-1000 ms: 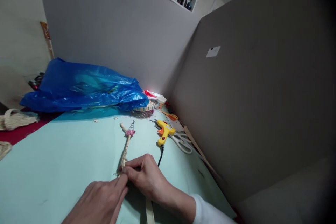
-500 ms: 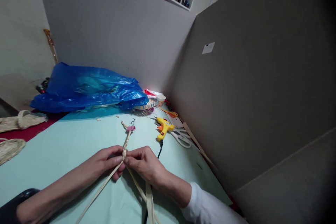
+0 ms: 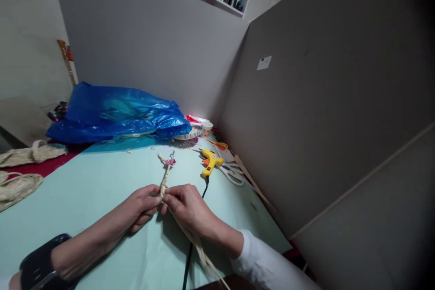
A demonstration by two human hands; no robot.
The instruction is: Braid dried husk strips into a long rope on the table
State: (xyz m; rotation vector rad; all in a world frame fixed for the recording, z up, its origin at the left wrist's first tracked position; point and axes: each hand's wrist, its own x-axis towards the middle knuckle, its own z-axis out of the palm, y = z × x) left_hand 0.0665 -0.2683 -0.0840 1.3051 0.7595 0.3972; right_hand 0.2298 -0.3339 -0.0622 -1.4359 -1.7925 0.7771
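A pale straw-coloured braid [image 3: 166,175] runs down the cloth, pinched near its far end by a pink binder clip [image 3: 170,162]. My left hand [image 3: 145,204] grips the lower end of the braid from the left, thumb and fingers closed on it. From the right, my right hand [image 3: 188,206] pinches the same spot, its fingertips touching the braid. Loose flat strands [image 3: 204,256] trail from there under my right hand toward the near edge. The fingers partly hide the point where strands and braid meet.
A yellow glue gun [image 3: 212,162] with a black cord lies right of the braid, beside white-handled scissors [image 3: 233,174]. A big blue plastic bag [image 3: 118,111] lies at the back. Woven straw pieces [image 3: 20,188] sit at left. A grey partition [image 3: 306,113] borders the right side.
The strand that stretched toward the lower left has swung over to the right with the others. My hands stay on the braid; the view has shifted slightly.
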